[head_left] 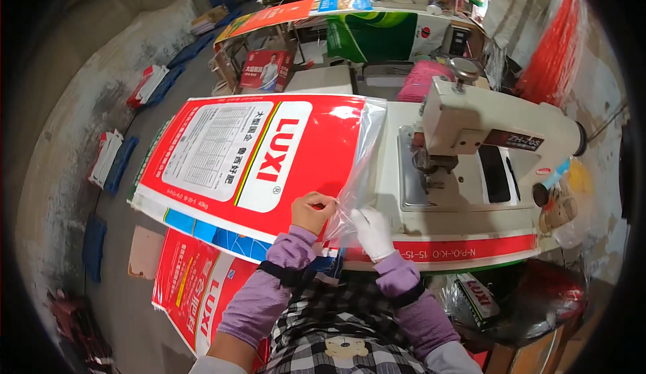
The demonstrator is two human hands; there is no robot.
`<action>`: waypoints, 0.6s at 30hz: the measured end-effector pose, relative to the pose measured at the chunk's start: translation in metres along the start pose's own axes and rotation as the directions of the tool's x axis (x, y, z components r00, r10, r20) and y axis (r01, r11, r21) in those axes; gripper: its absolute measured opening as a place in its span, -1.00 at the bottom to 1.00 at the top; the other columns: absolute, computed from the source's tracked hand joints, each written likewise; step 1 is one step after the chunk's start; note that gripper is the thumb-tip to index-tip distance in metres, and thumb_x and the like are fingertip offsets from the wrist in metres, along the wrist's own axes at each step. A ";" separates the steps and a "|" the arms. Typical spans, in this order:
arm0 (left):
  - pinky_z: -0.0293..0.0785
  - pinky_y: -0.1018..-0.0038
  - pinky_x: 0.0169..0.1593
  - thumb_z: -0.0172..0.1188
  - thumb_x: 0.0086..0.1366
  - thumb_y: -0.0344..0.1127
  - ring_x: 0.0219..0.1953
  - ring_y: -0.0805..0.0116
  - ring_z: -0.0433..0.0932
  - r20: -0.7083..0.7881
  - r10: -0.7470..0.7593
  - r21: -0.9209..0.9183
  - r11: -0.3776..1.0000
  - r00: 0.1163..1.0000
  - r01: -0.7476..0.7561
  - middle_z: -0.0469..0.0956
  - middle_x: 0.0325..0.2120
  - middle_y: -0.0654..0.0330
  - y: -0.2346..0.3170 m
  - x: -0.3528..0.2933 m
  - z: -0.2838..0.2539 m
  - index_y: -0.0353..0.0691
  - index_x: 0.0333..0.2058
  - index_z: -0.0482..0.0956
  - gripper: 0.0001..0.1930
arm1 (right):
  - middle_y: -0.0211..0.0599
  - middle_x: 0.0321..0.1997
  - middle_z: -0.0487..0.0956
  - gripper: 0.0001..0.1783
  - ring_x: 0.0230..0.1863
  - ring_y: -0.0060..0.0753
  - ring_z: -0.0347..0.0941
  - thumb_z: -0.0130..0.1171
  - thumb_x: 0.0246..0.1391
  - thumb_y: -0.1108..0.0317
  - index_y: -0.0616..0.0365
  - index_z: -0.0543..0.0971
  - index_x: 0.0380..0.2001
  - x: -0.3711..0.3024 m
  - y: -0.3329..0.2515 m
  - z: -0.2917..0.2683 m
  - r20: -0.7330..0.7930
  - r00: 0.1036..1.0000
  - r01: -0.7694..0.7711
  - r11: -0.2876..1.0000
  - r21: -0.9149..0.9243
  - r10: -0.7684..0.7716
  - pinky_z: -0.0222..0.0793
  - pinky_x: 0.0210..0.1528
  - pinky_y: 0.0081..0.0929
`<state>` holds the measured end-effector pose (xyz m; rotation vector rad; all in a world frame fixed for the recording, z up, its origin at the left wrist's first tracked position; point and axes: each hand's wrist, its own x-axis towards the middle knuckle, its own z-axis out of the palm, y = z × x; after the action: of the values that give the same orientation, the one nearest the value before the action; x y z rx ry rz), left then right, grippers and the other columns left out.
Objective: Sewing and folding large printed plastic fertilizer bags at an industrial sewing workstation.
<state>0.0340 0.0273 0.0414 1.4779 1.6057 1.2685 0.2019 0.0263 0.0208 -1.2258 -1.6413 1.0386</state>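
A large red and white printed sack (316, 138) lies flat before me, with a clear plastic liner (360, 148) sticking out along its right edge. My bare left hand (313, 212) is closed, fingers curled at the sack's near right corner where the liner comes out. In a white glove, my right hand (372, 233) is closed against the liner's near end, just right of the left hand. Its fingertips are partly hidden. To the right stands a cream industrial sewing machine (484, 122), its needle area apart from both hands.
Under the sack, blue printed sacks (192, 226) show at the near edge. Another red sack (195, 286) hangs below left. Red strands (555, 51) hang behind the machine, beside a pink bundle (425, 80). A red printed box (266, 69) stands beyond the table. Dark plastic (538, 300) lies lower right.
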 end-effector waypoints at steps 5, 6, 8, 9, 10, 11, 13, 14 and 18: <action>0.48 0.48 -0.35 0.20 0.08 -0.44 -0.45 0.49 0.53 -0.162 -0.048 -0.206 0.978 0.986 0.014 0.59 -0.53 0.18 -0.013 -0.018 -0.020 -0.29 -0.50 0.62 -0.93 | -0.15 -0.38 0.48 -0.88 -0.31 -0.16 0.42 0.18 -0.15 0.44 0.21 0.51 -0.47 -0.019 -0.002 0.007 -0.183 0.952 0.185 0.938 -0.292 -0.244 0.35 -0.16 -0.28; 0.48 0.49 -0.31 0.21 0.07 -0.41 -0.43 0.47 0.54 -0.144 0.096 -0.045 0.994 0.985 -0.104 0.59 -0.51 0.19 0.015 -0.012 -0.002 -0.30 -0.48 0.62 -0.92 | -0.23 -0.31 0.45 -0.80 -0.25 -0.25 0.39 0.22 -0.21 0.54 0.24 0.48 -0.41 -0.018 -0.042 -0.017 -0.422 0.886 0.164 0.982 -0.099 -0.190 0.33 -0.08 -0.34; 0.43 0.53 -0.21 0.20 0.08 -0.46 -0.33 0.46 0.52 0.035 0.200 -0.112 0.974 0.979 -0.195 0.57 -0.44 0.22 0.020 -0.003 0.018 -0.33 -0.42 0.62 -0.91 | -0.22 -0.22 0.40 -0.62 -0.16 -0.31 0.38 0.12 -0.16 0.53 0.26 0.38 -0.17 -0.011 -0.047 -0.048 -0.255 0.894 0.278 0.903 -0.328 -0.368 0.32 -0.05 -0.35; 0.43 0.53 -0.21 0.20 0.08 -0.46 -0.33 0.46 0.52 0.004 0.182 -0.096 0.979 0.983 -0.180 0.57 -0.44 0.22 0.015 -0.007 0.008 -0.33 -0.42 0.62 -0.91 | -0.24 -0.24 0.39 -0.62 -0.18 -0.31 0.38 0.12 -0.14 0.51 0.26 0.38 -0.16 -0.007 -0.057 -0.024 -0.196 0.944 0.262 0.964 -0.042 -0.265 0.32 -0.06 -0.36; 0.43 0.53 -0.21 0.20 0.08 -0.48 -0.32 0.46 0.52 -0.007 0.086 -0.241 0.967 0.996 -0.085 0.56 -0.44 0.21 0.013 -0.011 0.000 -0.34 -0.42 0.61 -0.92 | -0.27 -0.26 0.39 -0.61 -0.19 -0.32 0.37 0.11 -0.13 0.49 0.26 0.38 -0.14 -0.006 -0.069 -0.001 -0.110 0.979 0.192 0.951 0.241 -0.170 0.31 -0.07 -0.36; 0.42 0.53 -0.21 0.20 0.08 -0.50 -0.32 0.46 0.51 -0.006 -0.004 -0.394 0.919 1.000 0.001 0.56 -0.45 0.21 0.009 -0.015 -0.007 -0.35 -0.42 0.61 -0.93 | -0.25 -0.23 0.40 -0.59 -0.17 -0.35 0.37 0.11 -0.12 0.48 0.26 0.37 -0.11 -0.009 -0.064 0.019 -0.015 0.991 0.134 0.964 0.232 -0.134 0.31 -0.06 -0.39; 0.41 0.54 -0.20 0.19 0.09 -0.51 -0.31 0.48 0.51 0.065 0.054 -0.345 0.938 0.996 -0.028 0.55 -0.45 0.21 0.014 -0.019 -0.027 -0.37 -0.44 0.61 -0.93 | -0.17 -0.20 0.49 -0.57 -0.18 -0.40 0.42 0.09 -0.08 0.46 0.28 0.37 -0.07 -0.013 -0.064 0.033 0.229 0.963 0.064 0.950 0.307 -0.139 0.34 -0.10 -0.46; 0.40 0.54 -0.19 0.18 0.11 -0.51 -0.31 0.50 0.50 0.144 0.091 -0.285 0.957 0.985 -0.047 0.55 -0.46 0.22 0.016 -0.021 -0.032 -0.39 -0.45 0.60 -0.94 | -0.16 -0.27 0.56 -0.64 -0.28 -0.48 0.48 0.13 -0.08 0.44 0.30 0.44 -0.15 -0.015 -0.062 0.027 0.341 0.939 0.049 0.999 0.021 -0.053 0.39 -0.19 -0.48; 0.40 0.48 -0.10 0.18 0.15 -0.45 -0.20 0.44 0.46 0.192 -0.152 -0.672 0.699 0.970 0.243 0.49 -0.18 0.18 -0.020 -0.016 -0.024 -0.25 -0.05 0.48 -0.65 | -0.29 -0.47 0.54 -0.83 -0.46 -0.55 0.45 0.18 -0.08 0.50 0.31 0.50 -0.36 -0.007 -0.044 0.045 0.145 0.988 -0.098 0.956 0.276 0.059 0.38 -0.35 -0.52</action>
<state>0.0079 0.0083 0.0285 0.8519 0.9848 1.4045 0.1483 0.0052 0.0468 -1.0557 -1.4899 1.3805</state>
